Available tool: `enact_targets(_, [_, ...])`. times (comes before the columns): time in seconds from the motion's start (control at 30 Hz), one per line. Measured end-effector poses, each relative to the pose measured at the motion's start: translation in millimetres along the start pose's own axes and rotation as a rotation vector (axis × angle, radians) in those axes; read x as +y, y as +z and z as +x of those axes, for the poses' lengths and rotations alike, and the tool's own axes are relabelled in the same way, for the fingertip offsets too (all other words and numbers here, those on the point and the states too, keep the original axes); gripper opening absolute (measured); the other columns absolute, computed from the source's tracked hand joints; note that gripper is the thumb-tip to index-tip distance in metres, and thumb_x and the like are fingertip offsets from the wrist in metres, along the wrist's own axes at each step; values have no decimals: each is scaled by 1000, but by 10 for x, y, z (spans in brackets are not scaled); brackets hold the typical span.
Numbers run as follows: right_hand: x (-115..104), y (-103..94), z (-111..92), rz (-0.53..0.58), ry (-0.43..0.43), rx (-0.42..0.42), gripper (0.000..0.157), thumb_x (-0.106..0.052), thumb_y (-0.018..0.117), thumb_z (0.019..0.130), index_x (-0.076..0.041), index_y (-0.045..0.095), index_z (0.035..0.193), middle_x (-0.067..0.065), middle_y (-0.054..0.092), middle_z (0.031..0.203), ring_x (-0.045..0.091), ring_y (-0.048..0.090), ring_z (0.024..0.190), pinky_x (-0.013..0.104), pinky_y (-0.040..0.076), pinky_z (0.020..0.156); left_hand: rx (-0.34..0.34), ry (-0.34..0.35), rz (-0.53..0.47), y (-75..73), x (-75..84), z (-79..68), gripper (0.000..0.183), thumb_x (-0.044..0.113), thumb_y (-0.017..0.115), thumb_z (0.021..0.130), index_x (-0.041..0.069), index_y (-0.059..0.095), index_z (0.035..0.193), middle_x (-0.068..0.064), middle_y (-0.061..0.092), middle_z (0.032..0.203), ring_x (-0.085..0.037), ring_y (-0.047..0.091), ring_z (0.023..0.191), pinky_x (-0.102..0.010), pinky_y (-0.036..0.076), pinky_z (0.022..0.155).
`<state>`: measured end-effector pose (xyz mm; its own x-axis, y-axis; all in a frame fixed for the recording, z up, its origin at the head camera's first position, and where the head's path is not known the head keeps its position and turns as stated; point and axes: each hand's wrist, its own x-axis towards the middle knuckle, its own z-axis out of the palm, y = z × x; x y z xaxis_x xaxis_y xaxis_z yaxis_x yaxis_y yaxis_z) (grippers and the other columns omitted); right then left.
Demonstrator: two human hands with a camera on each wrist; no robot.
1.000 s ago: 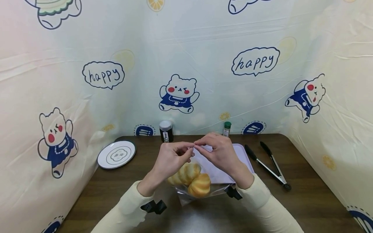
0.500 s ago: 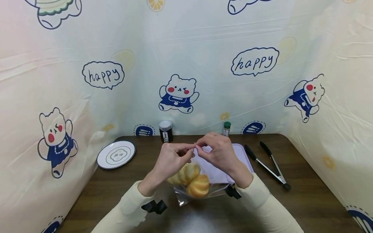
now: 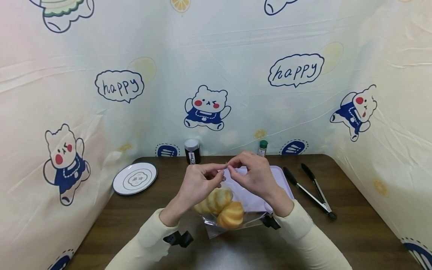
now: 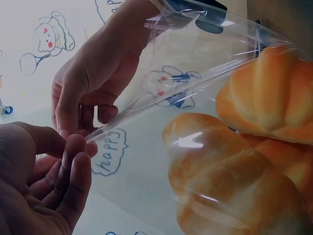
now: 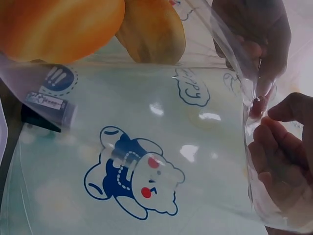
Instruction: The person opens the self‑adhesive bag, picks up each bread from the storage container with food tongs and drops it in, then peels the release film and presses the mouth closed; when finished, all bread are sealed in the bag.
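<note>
A clear plastic bag [image 3: 249, 222] hangs from my two hands, with several bread rolls [image 3: 231, 215] inside it. My left hand [image 3: 198, 182] pinches the bag's top edge between thumb and fingers. Close by, fingertip to fingertip, my right hand [image 3: 254, 175] pinches the same edge. In the left wrist view, the edge of the bag [image 4: 195, 81] slants up from the fingers, and the rolls [image 4: 225, 171] fill the lower right. The right wrist view has the right hand [image 5: 286, 152] at the bag's rim, with the left hand [image 5: 259, 39] above it.
Behind the hands, a pale purple tray [image 3: 281, 178] lies on the brown table [image 3: 357, 225]. Black-handled tongs [image 3: 317, 195] are at the right. A white plate [image 3: 135, 179] sits at the left; a dark jar [image 3: 192, 152] and a green-capped bottle [image 3: 263, 148] stand at the back.
The right hand's fingertips have shifted slightly right along the bag's edge. The left hand stays nearly in place, and the bag's lower corner sways a little.
</note>
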<state>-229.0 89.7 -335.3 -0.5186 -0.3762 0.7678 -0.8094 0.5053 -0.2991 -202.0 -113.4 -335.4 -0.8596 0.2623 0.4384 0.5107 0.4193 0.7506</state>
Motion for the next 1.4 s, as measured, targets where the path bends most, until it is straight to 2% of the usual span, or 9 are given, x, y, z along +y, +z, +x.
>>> enact_targets(0.1, [-10,-6,-2,1,10,-23,12,-20,80,83,-18,75,93,-5,72,87,8,63,82,30,53,66,0,-2,-3,0,-1,1,21,11,68,92,13,78,110,3,73,71,-26,68,60,-23,47,47])
enact_targets(0.2, [-18,-11,1,-7,12,-37,14,-22,81,83,-18,76,95,-5,72,87,8,64,83,31,55,69,5,8,5,3,-5,-1,20,11,68,92,13,78,109,3,73,71,-21,67,59,-23,47,47])
enact_targets(0.4, [-29,-20,12,-7,-31,-12,10,-18,81,84,-17,79,93,-5,75,85,8,66,80,25,54,69,14,13,30,0,-7,-5,19,10,68,91,14,79,107,5,73,72,-11,65,57,-23,46,47])
enact_targets(0.53, [-29,-23,20,-29,-45,-11,7,-19,80,85,-16,78,91,-5,74,84,7,66,79,23,54,68,10,6,33,-1,5,-9,18,12,69,92,14,79,107,4,73,72,-13,65,57,-23,46,47])
enact_targets(0.7, [-8,-10,19,-46,-37,0,4,-15,77,84,-17,74,87,-5,71,81,7,65,76,24,55,68,7,5,37,10,-3,-5,15,14,69,93,12,79,105,0,75,76,-21,69,58,-25,52,49])
enact_targets(0.93, [19,10,0,-5,8,32,6,-13,75,85,-16,71,86,-5,69,81,7,63,75,25,54,66,17,-3,55,3,17,2,12,16,69,94,16,79,102,-3,76,77,-16,68,57,-26,54,50])
enact_targets(1.13, [38,13,-16,21,55,36,5,-12,74,86,-15,70,88,-3,69,81,10,63,73,24,52,63,7,-28,54,-11,34,-5,13,16,69,94,14,78,103,-5,76,80,-25,70,61,-25,54,51])
enact_targets(1.3, [59,-33,-19,43,104,51,5,-11,74,87,-14,71,89,-3,69,83,11,62,73,25,52,62,9,-32,56,-22,22,-13,14,14,69,94,10,78,103,-4,76,78,-24,70,60,-25,53,50])
enact_targets(1.4, [58,-48,-18,57,98,26,5,-14,75,87,-16,72,90,-4,69,84,10,62,75,27,52,62,15,-28,65,-31,20,-12,15,14,69,93,11,78,105,-1,75,77,-23,69,59,-25,52,49])
